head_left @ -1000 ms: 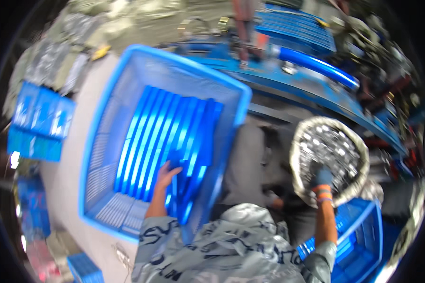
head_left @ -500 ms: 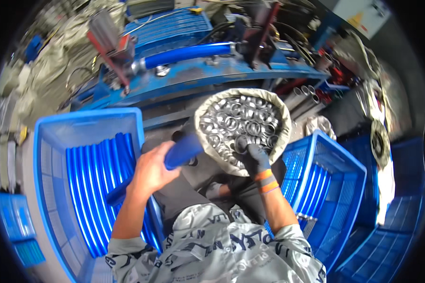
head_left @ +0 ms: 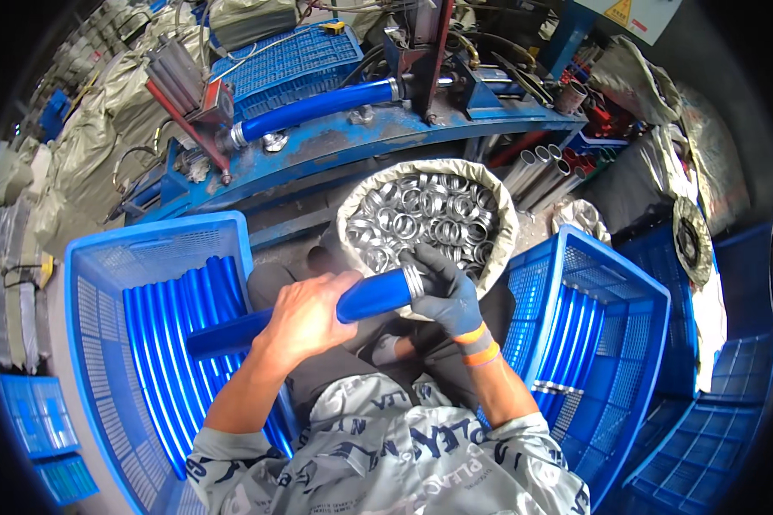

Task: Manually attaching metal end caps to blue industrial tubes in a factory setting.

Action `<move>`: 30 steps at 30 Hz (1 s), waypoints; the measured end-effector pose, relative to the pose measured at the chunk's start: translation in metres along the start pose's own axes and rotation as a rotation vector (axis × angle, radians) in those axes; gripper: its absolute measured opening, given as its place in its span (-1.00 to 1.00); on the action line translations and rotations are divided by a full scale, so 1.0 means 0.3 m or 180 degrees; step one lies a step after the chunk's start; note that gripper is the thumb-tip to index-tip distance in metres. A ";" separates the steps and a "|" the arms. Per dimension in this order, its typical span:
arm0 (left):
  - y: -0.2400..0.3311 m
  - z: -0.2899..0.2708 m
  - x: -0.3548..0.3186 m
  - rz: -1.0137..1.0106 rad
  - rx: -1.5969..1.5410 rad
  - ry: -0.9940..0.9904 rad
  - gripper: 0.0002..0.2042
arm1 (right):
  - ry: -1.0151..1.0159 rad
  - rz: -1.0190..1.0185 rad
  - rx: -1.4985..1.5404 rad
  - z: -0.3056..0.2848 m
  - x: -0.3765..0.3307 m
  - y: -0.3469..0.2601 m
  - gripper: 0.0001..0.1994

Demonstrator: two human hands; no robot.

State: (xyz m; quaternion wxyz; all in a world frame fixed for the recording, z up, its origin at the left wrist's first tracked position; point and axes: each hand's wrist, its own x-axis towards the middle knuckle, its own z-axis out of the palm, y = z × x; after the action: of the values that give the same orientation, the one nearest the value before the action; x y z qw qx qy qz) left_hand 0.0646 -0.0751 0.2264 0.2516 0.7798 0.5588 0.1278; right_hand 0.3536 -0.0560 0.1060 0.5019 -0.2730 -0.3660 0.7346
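- Bare left hand (head_left: 307,313) wrapped firmly around a shiny blue cylindrical tube (head_left: 376,296), which slants across the person's lap—its far end over the left crate.
- Right hand (head_left: 449,296), in a dark grey glove with an orange-edged cuff, pinching a silver metal ring (head_left: 414,281) at the tube's near end.
- Just beyond the hands, a round, cream-rimmed fabric sack (head_left: 508,225) full of loose silver rings (head_left: 447,206).
- At left, a blue plastic crate (head_left: 159,225) of similar tubes (head_left: 165,343); at right, another blue crate (head_left: 617,262), also holding tubes.
- Behind, a worn blue metal counter (head_left: 339,142).
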 end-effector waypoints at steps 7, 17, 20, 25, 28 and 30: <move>-0.021 0.003 0.012 0.0065 -0.0123 0.0031 -0.41 | -0.0058 -0.0042 -0.0652 0.019 0.003 -0.045 0.02; -0.014 0.028 0.028 0.0083 -0.0202 0.0068 -0.39 | -0.0389 -0.0006 -0.1589 0.030 0.010 -0.095 0.01; -0.007 0.043 0.027 0.0070 -0.0046 0.0087 -0.37 | -0.0362 -0.0322 -0.1602 0.081 0.019 -0.060 0.04; -0.001 0.057 0.028 -0.0017 0.0019 0.0028 -0.36 | 0.0006 -0.0304 -0.2003 0.124 0.010 -0.013 -0.06; -0.007 0.075 0.035 0.0032 0.0009 0.0190 -0.37 | 0.0051 -0.0772 -0.2504 0.111 0.039 0.011 -0.07; -0.010 0.081 0.040 -0.0047 0.0053 0.0217 -0.38 | -0.0006 -0.0908 -0.2628 0.112 0.066 0.008 -0.08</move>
State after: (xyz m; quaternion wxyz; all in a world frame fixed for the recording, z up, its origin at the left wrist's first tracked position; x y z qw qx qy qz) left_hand 0.0780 -0.0692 0.2035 0.2268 0.7730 0.5738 0.1478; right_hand 0.3197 -0.0470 0.1230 0.4468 -0.3969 -0.6635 0.4501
